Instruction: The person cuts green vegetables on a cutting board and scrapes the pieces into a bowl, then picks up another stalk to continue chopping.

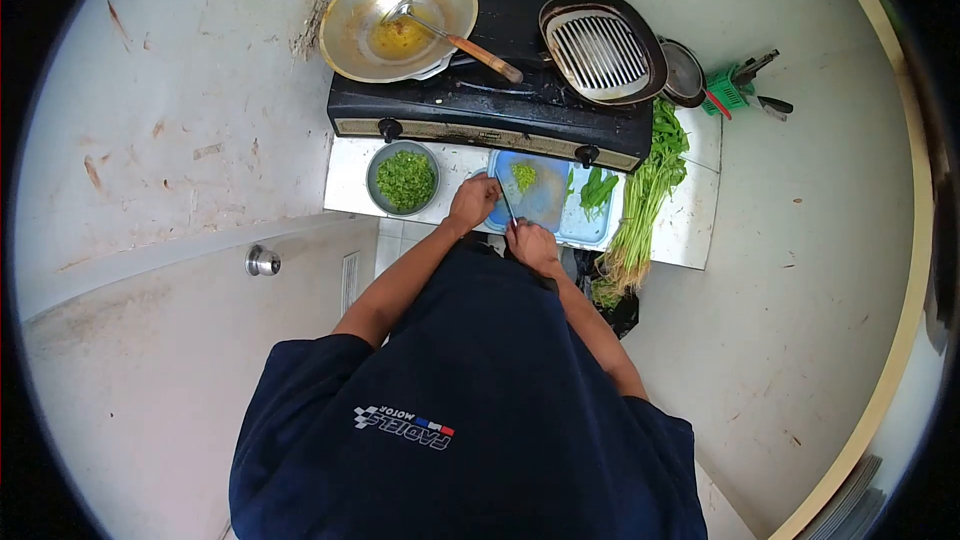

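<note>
My right hand (pixel 532 243) is closed around the handle of a knife (pixel 508 202), whose blade points away from me over the left side of a blue cutting board (pixel 552 162). By the blade's far end, my left hand (pixel 475 200) has its fingers drawn together; what they pinch, if anything, is too small to tell. On the board lie a small heap of chopped greens (pixel 523 176) and, farther right, some loose green leaves (pixel 597 192). To the left of my left hand, a grey bowl (pixel 372 190) holds finely chopped greens (pixel 405 179).
Behind the board stands a black gas stove (pixel 500 105) with a wok (pixel 345 25), a wooden-handled ladle (pixel 480 55) in it, and a grill pan (pixel 545 15). A bundle of leafy stems (pixel 645 195) overhangs the counter's front edge. A green basket (pixel 722 92) holds utensils.
</note>
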Available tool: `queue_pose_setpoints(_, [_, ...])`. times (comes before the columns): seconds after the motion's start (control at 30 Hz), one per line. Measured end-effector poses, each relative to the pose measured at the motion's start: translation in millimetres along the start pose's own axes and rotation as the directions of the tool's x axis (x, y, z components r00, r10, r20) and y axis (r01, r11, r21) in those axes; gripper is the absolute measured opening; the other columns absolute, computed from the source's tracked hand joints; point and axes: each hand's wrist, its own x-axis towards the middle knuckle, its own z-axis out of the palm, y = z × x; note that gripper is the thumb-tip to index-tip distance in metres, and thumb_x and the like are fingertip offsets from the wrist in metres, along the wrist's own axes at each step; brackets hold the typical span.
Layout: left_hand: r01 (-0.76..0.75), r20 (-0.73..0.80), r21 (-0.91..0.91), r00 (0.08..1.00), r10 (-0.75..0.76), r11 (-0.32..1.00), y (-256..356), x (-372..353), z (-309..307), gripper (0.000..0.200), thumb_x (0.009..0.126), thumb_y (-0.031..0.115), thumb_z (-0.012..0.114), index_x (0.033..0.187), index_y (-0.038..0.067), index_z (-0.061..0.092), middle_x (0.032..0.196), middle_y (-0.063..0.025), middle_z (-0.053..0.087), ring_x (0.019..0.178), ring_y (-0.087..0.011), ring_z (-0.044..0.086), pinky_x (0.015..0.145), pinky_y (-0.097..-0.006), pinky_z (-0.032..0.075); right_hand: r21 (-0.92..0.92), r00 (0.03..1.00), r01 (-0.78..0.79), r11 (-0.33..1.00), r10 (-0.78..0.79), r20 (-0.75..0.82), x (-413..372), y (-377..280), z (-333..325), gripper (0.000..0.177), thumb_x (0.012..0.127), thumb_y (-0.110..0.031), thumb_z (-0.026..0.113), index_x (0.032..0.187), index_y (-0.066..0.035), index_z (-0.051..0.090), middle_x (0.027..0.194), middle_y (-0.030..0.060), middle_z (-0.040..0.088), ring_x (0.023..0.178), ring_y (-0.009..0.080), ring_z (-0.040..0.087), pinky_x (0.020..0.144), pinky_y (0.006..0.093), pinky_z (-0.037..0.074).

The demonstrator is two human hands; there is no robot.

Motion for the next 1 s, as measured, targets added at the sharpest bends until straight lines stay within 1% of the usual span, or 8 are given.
queue_pose_setpoints(0.1, [0.009,-0.036,-0.075,0.999,-0.012,0.997,1.2,0.7,1.8,0.015,0.073,-0.002,0.064,0.084,0.004,0.071,0.081,-0.0177,0.064,0.076,-0.0380,0.067,0.070,-0.0455,0.053,-0.003,1.000,-0.014,1.000,0.014,-0.002,8.7,0.1,2.4,0.041,0.101,-0.034,0.053,0.091,0.003,0.068,0.084,0.0276,0.071,0.077,0.0440,0.072,0.073,0.0523,0.058])
queue_pose_setpoints(0.2, [0.008,-0.044,-0.037,0.999,-0.010,0.999,2.9,-0.4,0.6,0.016,0.074,-0.003,0.062,0.084,0.005,0.071,0.082,-0.0177,0.065,0.077,-0.0384,0.067,0.071,-0.0456,0.054,0.013,0.999,-0.009,1.000,0.010,-0.033,17.2,-4.7,-0.1,0.042,0.101,-0.035,0.054,0.091,0.003,0.068,0.082,0.0286,0.071,0.077,0.0455,0.071,0.073,0.0531,0.057])
queue_pose_setpoints(0.3, [0.050,-0.013,-0.098,0.999,-0.052,0.994,3.5,-1.2,-0.8,0.016,0.075,-0.004,0.060,0.084,0.004,0.071,0.083,-0.0178,0.065,0.077,-0.0389,0.067,0.071,-0.0459,0.054,-0.004,1.000,-0.026,1.000,0.025,-0.013,14.5,-4.4,-0.4,0.042,0.101,-0.035,0.053,0.091,0.003,0.068,0.083,0.0278,0.071,0.079,0.0447,0.072,0.075,0.0527,0.057])
queue_pose_setpoints(0.4, [-0.026,0.012,-0.024,1.000,0.026,0.999,-3.7,0.8,-1.2,0.011,0.080,0.002,0.064,0.087,0.003,0.072,0.083,-0.0164,0.067,0.077,-0.0342,0.069,0.071,-0.0425,0.056,-0.006,0.999,-0.031,0.999,0.031,-0.006,7.0,-0.3,-3.2,0.042,0.101,-0.035,0.053,0.092,0.003,0.068,0.085,0.0271,0.072,0.080,0.0441,0.072,0.075,0.0525,0.057])
queue_pose_setpoints(0.5, [-0.008,-0.011,-0.064,1.000,0.007,0.998,-3.1,0.2,0.6,0.011,0.080,0.003,0.063,0.087,0.003,0.072,0.083,-0.0168,0.066,0.076,-0.0353,0.068,0.070,-0.0430,0.055,0.003,0.999,-0.041,0.999,0.041,-0.007,6.8,0.2,-3.7,0.042,0.101,-0.035,0.053,0.093,0.003,0.067,0.084,0.0272,0.071,0.079,0.0446,0.072,0.075,0.0529,0.057])
queue_pose_setpoints(0.7, [-0.049,0.005,-0.021,0.999,0.049,0.999,-2.8,-0.5,0.4,0.010,0.083,0.003,0.064,0.088,0.003,0.072,0.079,-0.0163,0.060,0.076,-0.0367,0.066,0.070,-0.0461,0.053,0.019,0.999,-0.020,1.000,0.021,-0.039,5.7,1.0,-3.2,0.041,0.101,-0.035,0.053,0.094,0.003,0.067,0.081,0.0281,0.070,0.075,0.0453,0.071,0.071,0.0537,0.057])
queue_pose_setpoints(0.8, [-0.082,-0.033,-0.027,0.996,0.081,0.996,-1.3,-2.1,1.5,0.008,0.085,0.004,0.065,0.090,0.004,0.072,0.080,-0.0161,0.058,0.076,-0.0370,0.065,0.071,-0.0466,0.052,0.024,0.999,-0.019,1.000,0.020,-0.036,3.3,2.0,-2.5,0.041,0.101,-0.035,0.053,0.094,0.003,0.066,0.080,0.0281,0.070,0.074,0.0455,0.071,0.069,0.0536,0.057])
queue_pose_setpoints(1.0, [-0.090,-0.039,-0.004,0.995,0.090,0.996,1.4,-1.4,1.2,0.005,0.086,0.004,0.066,0.088,0.003,0.070,0.081,-0.0166,0.059,0.076,-0.0377,0.065,0.070,-0.0468,0.052,0.026,0.999,-0.008,1.000,0.009,-0.033,2.6,0.6,-2.6,0.042,0.101,-0.035,0.053,0.093,0.004,0.066,0.078,0.0284,0.070,0.074,0.0459,0.071,0.069,0.0534,0.057])
